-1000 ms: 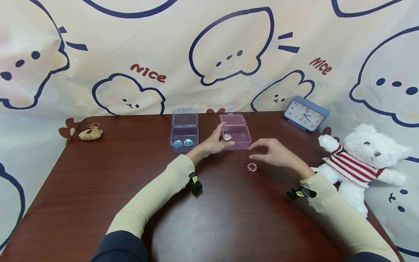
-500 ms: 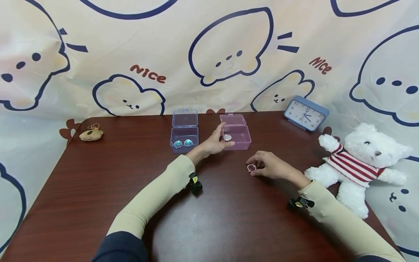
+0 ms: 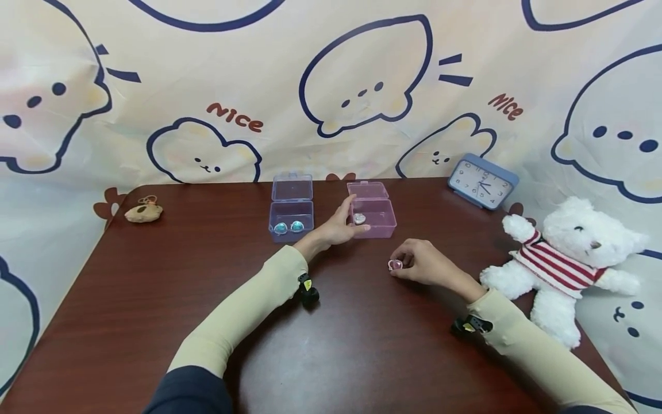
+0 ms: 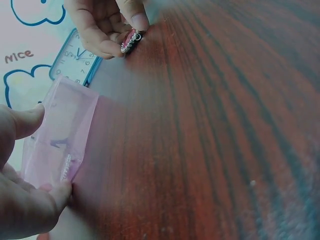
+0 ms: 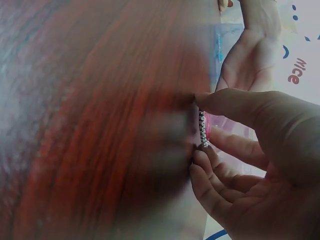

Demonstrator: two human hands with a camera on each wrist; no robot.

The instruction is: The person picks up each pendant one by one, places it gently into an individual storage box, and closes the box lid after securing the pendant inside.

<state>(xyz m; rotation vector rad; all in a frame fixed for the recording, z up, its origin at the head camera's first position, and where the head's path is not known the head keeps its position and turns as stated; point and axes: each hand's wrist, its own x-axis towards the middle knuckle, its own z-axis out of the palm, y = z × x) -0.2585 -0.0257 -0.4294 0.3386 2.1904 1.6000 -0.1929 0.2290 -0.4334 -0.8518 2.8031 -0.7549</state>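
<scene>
My left hand (image 3: 337, 228) grips the left side of a small translucent pink plastic box (image 3: 381, 231), thumb on one side and fingers on the other. The box stands on the table with its lid up, and a round whitish piece (image 3: 359, 218) lies inside at the left. In front of it, my right hand (image 3: 426, 263) pinches a pink gem charm (image 3: 395, 264) between thumb and fingertips, low over the table. The right wrist view shows the charm's beaded silver rim (image 5: 202, 129) edge-on; the fingers hide part of it.
Left of the pink box stands an open blue plastic box (image 3: 291, 236) holding two turquoise gem pieces (image 3: 288, 227). A blue alarm clock (image 3: 482, 181) and a white plush bear (image 3: 561, 259) are at the right. A beige trinket (image 3: 143, 213) lies far left on the brown table (image 3: 207, 276).
My right hand has come down from beside the pink box to the charm, taken hold of it and tilted it up slightly. The left hand has stayed on the box.
</scene>
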